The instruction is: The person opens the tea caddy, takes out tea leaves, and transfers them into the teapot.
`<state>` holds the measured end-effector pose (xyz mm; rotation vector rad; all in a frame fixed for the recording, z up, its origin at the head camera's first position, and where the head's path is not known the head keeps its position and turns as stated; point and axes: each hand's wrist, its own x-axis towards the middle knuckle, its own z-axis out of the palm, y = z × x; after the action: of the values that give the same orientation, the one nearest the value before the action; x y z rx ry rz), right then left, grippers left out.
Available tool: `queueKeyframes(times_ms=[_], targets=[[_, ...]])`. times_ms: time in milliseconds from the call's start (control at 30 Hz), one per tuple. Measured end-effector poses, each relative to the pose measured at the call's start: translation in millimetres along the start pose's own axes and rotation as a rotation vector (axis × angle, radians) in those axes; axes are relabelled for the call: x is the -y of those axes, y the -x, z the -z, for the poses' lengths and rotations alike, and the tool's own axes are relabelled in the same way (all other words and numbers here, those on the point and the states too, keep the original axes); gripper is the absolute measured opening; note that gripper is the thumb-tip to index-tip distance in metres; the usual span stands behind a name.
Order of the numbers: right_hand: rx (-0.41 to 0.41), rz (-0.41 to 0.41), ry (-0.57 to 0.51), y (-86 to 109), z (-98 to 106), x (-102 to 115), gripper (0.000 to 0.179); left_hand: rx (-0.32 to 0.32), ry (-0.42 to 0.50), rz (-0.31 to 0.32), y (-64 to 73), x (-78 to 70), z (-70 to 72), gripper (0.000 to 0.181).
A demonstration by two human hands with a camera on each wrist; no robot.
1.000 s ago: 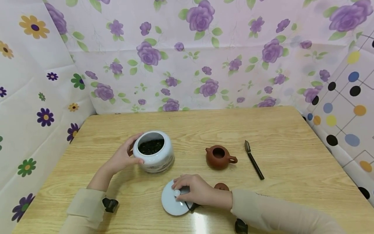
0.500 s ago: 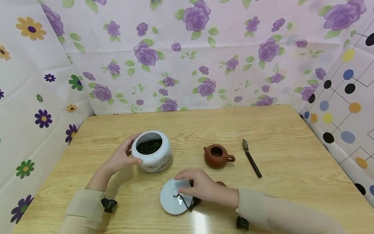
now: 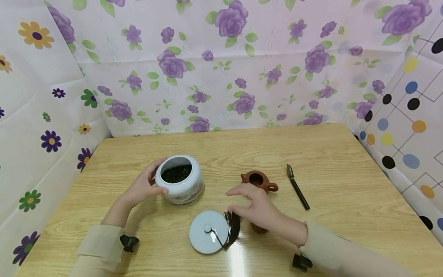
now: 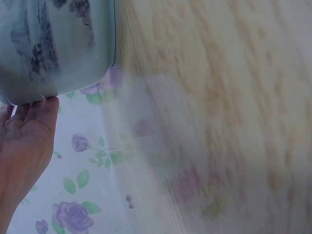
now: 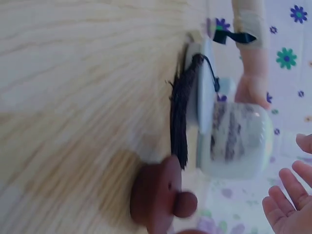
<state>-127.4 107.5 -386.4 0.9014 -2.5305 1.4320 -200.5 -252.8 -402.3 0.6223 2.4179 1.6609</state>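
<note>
My left hand (image 3: 143, 188) grips the side of a white porcelain jar (image 3: 187, 191), thumb in front and fingers behind. Dark tea leaves (image 3: 176, 174) lie inside the jar, whose mouth is uncovered. Just in front of it, the white jar lid (image 3: 200, 240) rests knob up, with a black tassel (image 3: 235, 227) tied to the knob. My right hand (image 3: 261, 207) hovers with nothing in it, fingers extended, between that lid and a brown clay teapot (image 3: 266, 180), partly covering the teapot in the head view. The small teapot lid (image 5: 165, 195) sits on the table, mostly hidden under my right hand.
To the right of the teapot lies a slim tool (image 3: 299, 192) with a dark handle and pointed metal tip. The wooden table (image 3: 346, 173) backs onto a flowered cloth (image 3: 294, 77), with patterned cloths at both sides.
My right hand has let go of the jar lid's knob and moved right and away from me, toward the teapot. The left hand stays on the jar.
</note>
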Motion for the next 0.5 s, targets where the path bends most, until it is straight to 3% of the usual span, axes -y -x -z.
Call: queueKeyframes(times_ms=[200,500], targets=[[-0.103,-0.021,0.03,8.1,18.5,-2.7,0.032,-0.001,-0.017,0.007,0.2,-1.0,0.2,0.097],[-0.265,-0.092,0.18,27.1,52.7,-21.5,0.03,0.001,-0.018,-0.004,0.1,2.1,1.4,0.098]])
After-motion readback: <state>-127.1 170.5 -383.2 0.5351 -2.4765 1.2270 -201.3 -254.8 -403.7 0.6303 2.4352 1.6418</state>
